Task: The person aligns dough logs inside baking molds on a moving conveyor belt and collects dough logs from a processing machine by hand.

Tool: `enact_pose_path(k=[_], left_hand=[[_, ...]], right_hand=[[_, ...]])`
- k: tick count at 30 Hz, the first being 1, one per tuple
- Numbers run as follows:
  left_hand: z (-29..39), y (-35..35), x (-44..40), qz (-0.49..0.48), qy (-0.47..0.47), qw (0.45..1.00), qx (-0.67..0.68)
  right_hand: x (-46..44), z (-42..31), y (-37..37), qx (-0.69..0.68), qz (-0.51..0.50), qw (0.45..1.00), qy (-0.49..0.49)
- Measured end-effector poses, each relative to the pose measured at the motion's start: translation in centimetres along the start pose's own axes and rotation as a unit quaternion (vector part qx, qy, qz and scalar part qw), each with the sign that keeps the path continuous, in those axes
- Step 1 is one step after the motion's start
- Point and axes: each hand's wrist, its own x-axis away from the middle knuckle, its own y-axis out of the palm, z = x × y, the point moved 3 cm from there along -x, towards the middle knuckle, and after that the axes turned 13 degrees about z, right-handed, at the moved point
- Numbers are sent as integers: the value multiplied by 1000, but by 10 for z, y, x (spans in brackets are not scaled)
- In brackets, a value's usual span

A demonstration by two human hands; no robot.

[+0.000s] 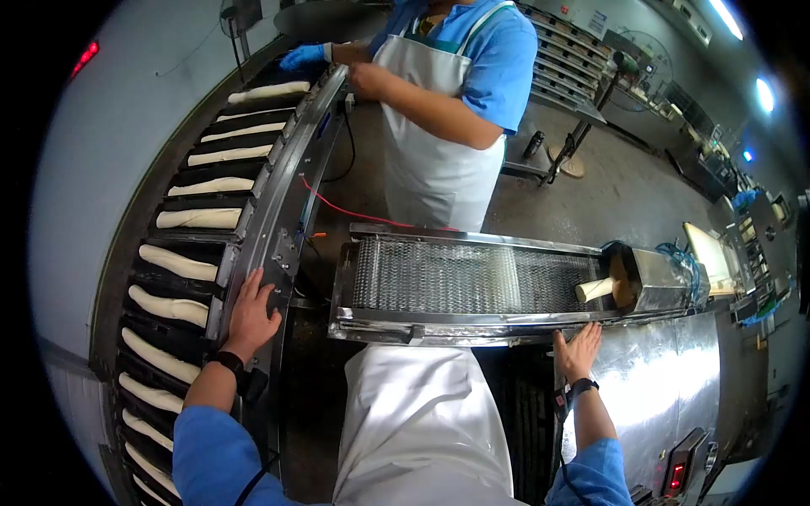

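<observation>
Resting left hand (253, 320) on the rail (274, 194) beside dough (173, 309) in pans (198, 250), right hand (578, 350) against the mesh (430, 278) frame (481, 320), fingers (251, 288) of both loosely open, gripping nothing; dough roll (593, 290) at the mesh's right end.

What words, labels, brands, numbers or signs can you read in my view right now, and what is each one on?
None can be read for certain.
Red-lit panel at upper left: blurred, unreadable.
Red display on the dark control box at lower right: lit marks, too small and blurred to read.
Notice on the far wall: too small to read.
</observation>
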Motion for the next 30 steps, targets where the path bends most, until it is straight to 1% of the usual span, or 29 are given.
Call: enact_pose_path(k=[4, 7, 10, 12, 13, 14, 16, 18, 20, 22, 24, 25, 26, 28, 30], left_hand=[[1, 3, 0, -7, -14, 1000, -10], [-2, 4, -1, 5, 6, 1000, -9], [-1, 6, 0, 3, 2, 1000, -5], [-2, 7, 2, 16, -1, 999, -29], [-2, 7, 2, 17, 2, 999, -28], [-2, 6, 2, 21, 5, 1000, -22], [-2, 5, 1, 27, 13, 999, -13], [-1, 3, 1, 17, 0, 1000, 11], [-2, 4, 1, 18, 0, 1000, 12], [-10, 11, 2, 22, 5, 1000, 13], [-25, 27, 3, 17, -58, 993, 104], [-7, 10, 1, -1, -30, 1000, 9], [-6, 8, -1, 3, -26, 1000, 11], [-6, 6, 1, 24, 10, 1000, 4], [-6, 6, 0, 32, 17, 999, 6]], right_hand=[[0, 0, 0, 17, -17, 1000, 0], [0, 1, 4, 33, -12, 999, -3], [0, 3, 9, 15, 16, 1000, 6], [1, 3, 10, -91, 75, 992, 40], [2, 1, 7, -121, 107, 986, 49], [1, 0, 7, -122, 110, 985, 52], [-5, -5, 4, -216, 186, 958, -21], [-19, -17, 15, -237, 217, 943, -87], [-31, -46, 1, -217, 188, 952, -107], [-44, -70, -4, -202, 146, 954, -165], [-55, -88, 7, -155, 98, 956, -230], [-56, -98, 8, -121, 103, 953, -257], [-57, -106, 9, -101, 98, 949, -283], [-53, -116, 7, -78, 94, 938, -325], [-50, -120, 13, -72, 106, 934, -334]])
